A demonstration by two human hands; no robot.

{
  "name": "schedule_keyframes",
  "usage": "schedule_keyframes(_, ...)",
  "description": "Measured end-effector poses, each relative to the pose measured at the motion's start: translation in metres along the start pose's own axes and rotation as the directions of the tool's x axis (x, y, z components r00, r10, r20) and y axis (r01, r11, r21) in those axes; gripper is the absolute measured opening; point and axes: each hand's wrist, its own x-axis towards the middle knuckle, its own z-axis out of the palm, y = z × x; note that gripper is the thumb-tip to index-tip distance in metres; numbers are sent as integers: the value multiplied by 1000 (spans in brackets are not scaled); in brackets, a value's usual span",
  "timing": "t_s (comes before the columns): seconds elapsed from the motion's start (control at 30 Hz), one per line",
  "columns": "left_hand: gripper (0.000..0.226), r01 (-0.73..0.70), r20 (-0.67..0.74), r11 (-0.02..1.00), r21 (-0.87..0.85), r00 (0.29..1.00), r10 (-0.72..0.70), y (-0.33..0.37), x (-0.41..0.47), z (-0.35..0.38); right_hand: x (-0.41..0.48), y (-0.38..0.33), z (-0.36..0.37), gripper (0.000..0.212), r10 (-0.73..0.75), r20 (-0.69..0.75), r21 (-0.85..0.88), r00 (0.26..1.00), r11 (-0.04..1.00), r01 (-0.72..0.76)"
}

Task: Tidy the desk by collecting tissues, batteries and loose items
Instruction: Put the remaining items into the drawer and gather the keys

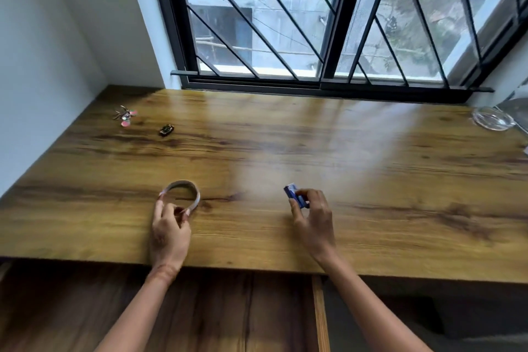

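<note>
Gathering two loose items at once, near the front edge of the desk. Our left hand grips the near side of a pale hoop, thumb and fingers curled around its band. Our right hand pinches a small blue pack, with thumb and fingertips clamped on its near end. We cannot tell whether either item is clear of the wood or just resting on it.

To do this step well, we should lift both straight up rather than drag them, so the hoop does not catch on the surface. The hoop looks thin and springy, so we judge that a light grip across the band will serve better than a squeeze. The pack is held only by one end, and sliding the fingers further along it before carrying would steady it.

Keys and a small dark item lie well apart at the far left, not yet collected. A glass dish sits at the far right.
</note>
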Motion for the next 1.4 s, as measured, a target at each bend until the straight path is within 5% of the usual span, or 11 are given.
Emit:
schedule_keyframes(0.37, 20, -221, 28, 963, -151, 973, 228, -47, -109, -63, -132, -57, 32, 15, 87, 48, 124, 995, 988, -93)
schedule_keyframes(0.63, 18, -407, 287, 906, -116, 859, 423, -71, -159, -60, -193, -35, 54, 16, 428, 196, -135, 882, 903, -408)
schedule_keyframes(1.07, 25, -464, 706, 877, 123, 662, 251, -50, -160, -21, -193, -19, 58, 37, 650, 151, -391, 745, 731, -559)
schedule_keyframes(1.2, 24, -464, 698, 878, 119, 668, 258, -53, -160, -21, -195, -19, 57, 39, 636, 130, -414, 761, 732, -541)
schedule_keyframes(1.4, 26, -464, 527, 883, 73, 769, 361, -51, -159, -40, -193, -34, 57, 25, 430, 51, -439, 901, 820, -367)
